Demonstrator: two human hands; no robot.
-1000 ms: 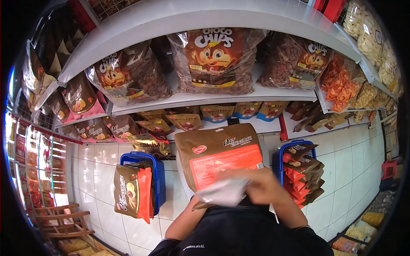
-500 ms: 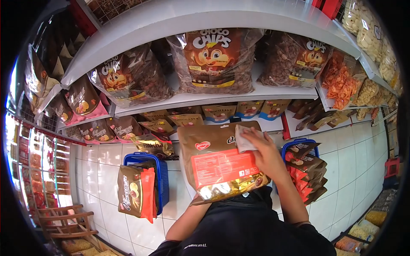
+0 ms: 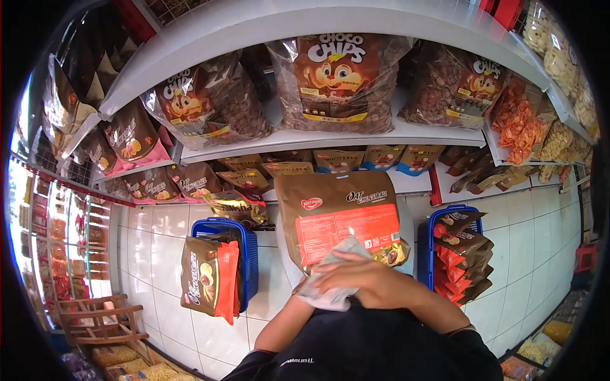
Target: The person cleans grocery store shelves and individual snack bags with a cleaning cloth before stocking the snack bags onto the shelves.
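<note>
A large brown Oat Chocoball bag [image 3: 292, 203] with a red label panel stands tilted in front of my body, its back facing me. My right hand [image 3: 368, 279] holds a white cloth [image 3: 337, 267] against the bag's lower edge, fingers curled over it. Beneath the cloth, at the bag's bottom left, is my left hand [image 3: 306, 293]; the cloth and my right hand hide its fingers.
Blue baskets with brown and red bags stand on the tiled floor, one left [image 3: 252, 267] and one right [image 3: 424, 254]. Ahead, a shelf [image 3: 330, 141] carries large Choco Chips bags, with smaller pouches below. A wooden chair [image 3: 101, 322] is at lower left.
My right hand and the cloth have moved from the bag's upper right down to its lower edge, beside my left hand. The bag now leans back more, its bottom less raised.
</note>
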